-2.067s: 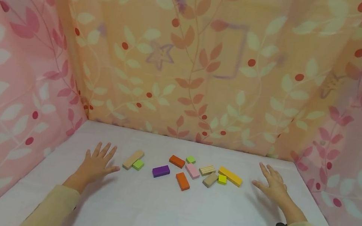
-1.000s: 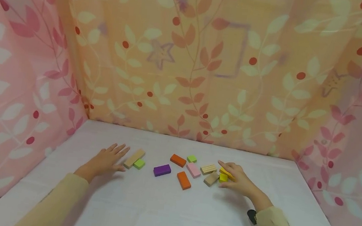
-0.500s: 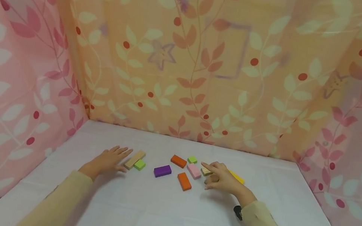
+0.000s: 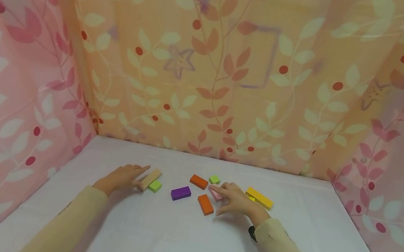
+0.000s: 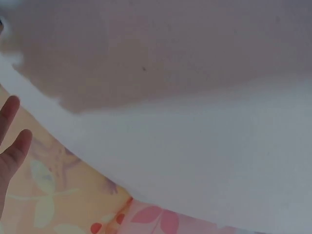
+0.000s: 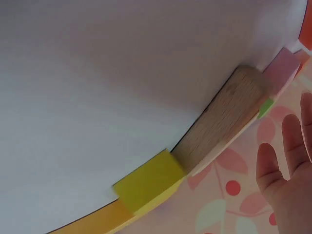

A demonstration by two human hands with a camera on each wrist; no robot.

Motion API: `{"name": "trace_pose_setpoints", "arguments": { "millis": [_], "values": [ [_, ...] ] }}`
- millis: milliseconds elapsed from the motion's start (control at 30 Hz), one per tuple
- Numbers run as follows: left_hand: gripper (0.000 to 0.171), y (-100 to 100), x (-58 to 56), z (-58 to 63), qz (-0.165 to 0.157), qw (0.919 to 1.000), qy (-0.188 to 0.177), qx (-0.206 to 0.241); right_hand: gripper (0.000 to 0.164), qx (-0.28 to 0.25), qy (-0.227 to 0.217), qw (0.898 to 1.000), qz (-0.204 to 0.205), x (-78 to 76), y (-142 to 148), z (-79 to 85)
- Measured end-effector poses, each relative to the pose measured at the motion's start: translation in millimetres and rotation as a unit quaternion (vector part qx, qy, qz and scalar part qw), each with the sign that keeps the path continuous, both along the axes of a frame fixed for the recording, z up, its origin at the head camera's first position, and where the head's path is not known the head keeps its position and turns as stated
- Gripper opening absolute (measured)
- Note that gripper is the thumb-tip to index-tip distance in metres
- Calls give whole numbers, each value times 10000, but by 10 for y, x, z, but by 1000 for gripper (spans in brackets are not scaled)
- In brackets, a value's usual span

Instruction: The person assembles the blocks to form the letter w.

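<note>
My left hand has its fingers extended beside a long plain wooden block and a small green block. Whether its fingertips touch the wood cannot be told. My right hand reaches with loosely bent fingers over a pink block, which it partly covers; nothing is seen gripped. Beneath that hand, the right wrist view shows a plain wooden block and a yellow-green block. The left wrist view catches only some fingers at its edge, apart from the table.
Between the hands lie a purple block, an orange block and a nearer orange block. A second small green block is behind the pink one. Farther right rests a long yellow block. Patterned cloth walls the white table.
My right hand has swept left from the table's right side, past the yellow and wooden blocks, to the pink one. My left hand has shifted right to the long wooden block. The blocks look unmoved.
</note>
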State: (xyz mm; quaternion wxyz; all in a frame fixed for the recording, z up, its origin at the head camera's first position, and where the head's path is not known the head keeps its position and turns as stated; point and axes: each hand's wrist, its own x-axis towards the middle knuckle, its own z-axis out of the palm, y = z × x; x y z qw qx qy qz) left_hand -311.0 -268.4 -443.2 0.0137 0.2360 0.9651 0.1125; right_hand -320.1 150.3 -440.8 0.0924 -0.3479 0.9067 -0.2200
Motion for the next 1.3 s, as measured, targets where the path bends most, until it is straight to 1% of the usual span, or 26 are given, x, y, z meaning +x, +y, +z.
{"name": "trace_pose_setpoints", "arguments": {
  "millis": [133,300,367,567,733,867,967,1100,1200,1233,1300],
  "values": [
    [73,10,-16,-40,-63,9999,-149,34,84,204,22,9998,13,-40,-116,-41],
    [67,40,-37,-81,-11,9996,-157,245,85,528,-28,9986,34,-78,-217,-65],
    [67,54,-38,-86,84,9987,-281,406,83,683,-105,9976,-6,-93,-250,-77],
    [69,94,-26,-102,360,9953,-747,498,74,942,-348,9947,-202,-123,-314,-92],
    [69,114,-15,-94,394,9941,-856,542,67,897,-415,9949,-200,-128,-349,-86],
    [69,124,0,-88,418,9921,-992,644,66,691,-413,9967,-127,-116,-375,-77],
    [68,133,15,-85,497,9904,-1096,675,65,328,-508,9982,-22,-99,-416,-48],
    [70,141,47,-84,844,9853,-1313,693,68,-378,-903,9951,135,-75,-554,0],
    [73,141,74,-92,1170,9801,-1442,702,68,-797,-1050,9908,291,-60,-716,20],
    [73,143,84,-96,1266,9787,-1456,708,67,-873,-1097,9895,340,-50,-776,25],
    [73,148,103,-102,1384,9779,-1413,677,66,-836,-1060,9900,402,-24,-911,34]
  ]
}}
